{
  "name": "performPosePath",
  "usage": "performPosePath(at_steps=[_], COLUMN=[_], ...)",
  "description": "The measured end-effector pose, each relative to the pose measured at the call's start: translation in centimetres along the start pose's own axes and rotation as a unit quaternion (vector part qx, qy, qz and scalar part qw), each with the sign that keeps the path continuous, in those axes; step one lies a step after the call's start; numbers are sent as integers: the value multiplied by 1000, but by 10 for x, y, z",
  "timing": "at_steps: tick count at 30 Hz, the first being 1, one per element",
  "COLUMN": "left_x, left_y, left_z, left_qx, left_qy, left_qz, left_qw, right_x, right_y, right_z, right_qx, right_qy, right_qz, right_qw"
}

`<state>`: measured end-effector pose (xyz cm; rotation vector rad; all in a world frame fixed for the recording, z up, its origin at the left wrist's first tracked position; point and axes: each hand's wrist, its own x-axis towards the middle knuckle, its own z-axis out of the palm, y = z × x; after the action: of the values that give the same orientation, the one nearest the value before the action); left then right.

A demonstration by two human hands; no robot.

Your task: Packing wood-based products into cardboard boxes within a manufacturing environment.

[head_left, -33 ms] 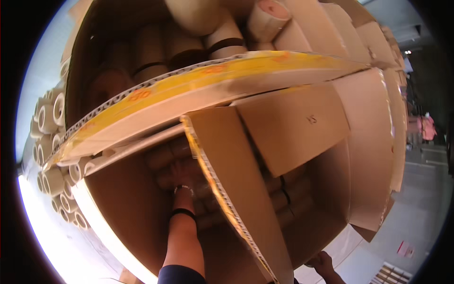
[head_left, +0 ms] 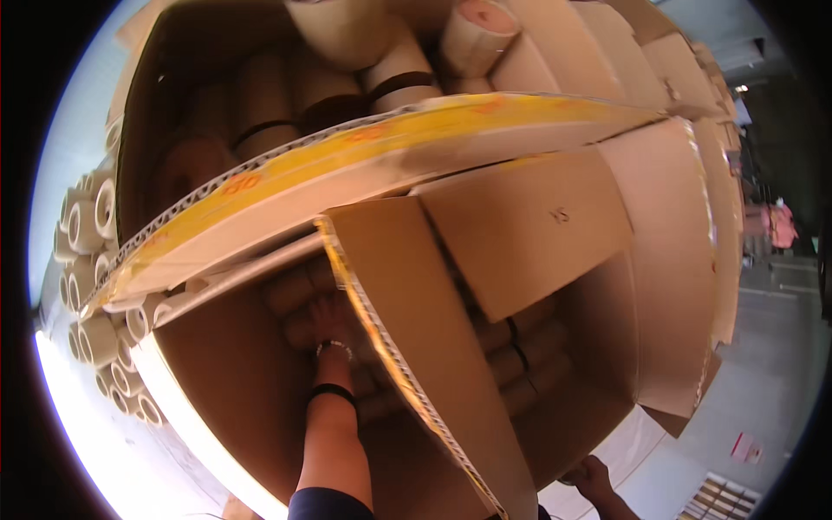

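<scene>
a left hand (head_left: 329,319), seemingly spread and gripping nothing, reaches among tubes (head_left: 289,291) in a cardboard box (head_left: 225,368), where grasping calls for curling round one; right hand (head_left: 593,477) bent, hold unclear.

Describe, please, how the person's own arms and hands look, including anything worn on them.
The left hand is bare, with a pale beaded bracelet at the wrist, a black band on the forearm and a dark navy sleeve above. The right hand is gloveless too.

pale grey floor (head_left: 767,334) spreads below a pink bundle (head_left: 783,227), crossed by whitish lines (head_left: 771,291); a dark area (head_left: 789,130) shows above the bundle, a small bright light (head_left: 741,88) above and left, white glare (head_left: 87,425) far left of it.
</scene>
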<state>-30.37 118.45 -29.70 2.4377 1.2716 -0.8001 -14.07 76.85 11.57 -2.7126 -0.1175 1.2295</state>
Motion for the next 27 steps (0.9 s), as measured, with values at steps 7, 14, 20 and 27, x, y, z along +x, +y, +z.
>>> performPosePath(at_steps=[7,14,20,27], left_x=[-52,-121,-202,-287], left_y=[43,30,55,49], left_z=[-122,-129,-136,-114], left_qx=[-369,-27,189,-214], left_qy=[-2,59,143,75], left_qz=[-21,219,310,137], left_qw=[929,974,921,964], right_x=[-2,6,-3,6], right_y=[30,27,37,3], right_z=[-12,-59,-122,-129], right_qx=[-53,-12,43,15], right_qy=[5,33,142,322], right_qz=[-39,-135,-211,-408], right_qw=[998,990,966,854])
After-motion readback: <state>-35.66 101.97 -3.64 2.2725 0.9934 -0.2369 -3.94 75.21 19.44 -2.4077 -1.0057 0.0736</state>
